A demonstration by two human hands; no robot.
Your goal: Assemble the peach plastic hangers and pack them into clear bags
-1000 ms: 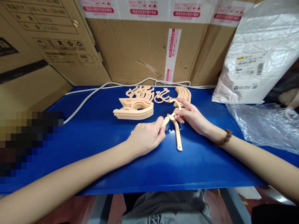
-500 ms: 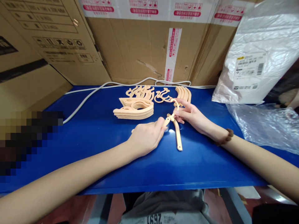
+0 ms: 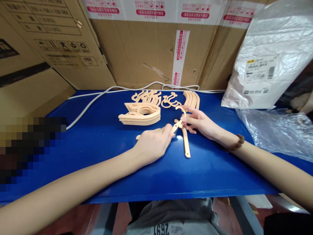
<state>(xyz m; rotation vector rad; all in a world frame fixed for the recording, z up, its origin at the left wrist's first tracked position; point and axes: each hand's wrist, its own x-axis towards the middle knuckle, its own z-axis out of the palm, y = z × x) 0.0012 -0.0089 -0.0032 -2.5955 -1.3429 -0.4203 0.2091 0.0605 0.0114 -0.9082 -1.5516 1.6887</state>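
My left hand (image 3: 153,145) is closed around a cream plastic hanger arm (image 3: 175,127); its far end pokes out by my wrist, and the middle is hidden in my grip. My right hand (image 3: 201,123) pinches a cream hanger hook (image 3: 184,113), curved end up. The hook's base meets the arm's holed end, but I cannot tell whether they are locked together. Just under them, another hanger arm (image 3: 186,143) slants down the blue table, its upper part partly covered.
Assembled-looking hangers lie in a stack (image 3: 140,117) left of my hands. Behind are a hook pile (image 3: 148,96), a few hooks (image 3: 168,100) and several curved arms (image 3: 192,98). A white cable (image 3: 105,91), cardboard boxes (image 3: 137,49) and a white parcel bag (image 3: 259,75) line the back.
My right hand and the hook have shifted very slightly left and down. The left hand has barely moved and keeps its grip on the arm.
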